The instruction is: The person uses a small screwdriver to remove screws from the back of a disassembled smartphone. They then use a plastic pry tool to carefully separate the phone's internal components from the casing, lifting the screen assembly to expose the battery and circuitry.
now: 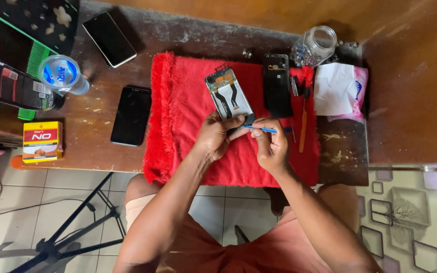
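Note:
An opened phone body (227, 94) with exposed flex cables lies tilted on a red fringed towel (178, 116). My left hand (212, 135) grips its near end, thumb on the lower edge. My right hand (270, 143) pinches a thin blue pry tool (264, 130) that points left at the phone's lower corner. A black back cover (276, 85) rests on the towel just right of the phone.
Two dark phones (132, 115) (109, 39) lie on the wooden table left of the towel. A clear jar (315, 45), white tissue pack (339, 90) and orange-handled tool (303, 129) sit at right. A water bottle (64, 75), yellow box (42, 141) and green comb (34, 63) are at left.

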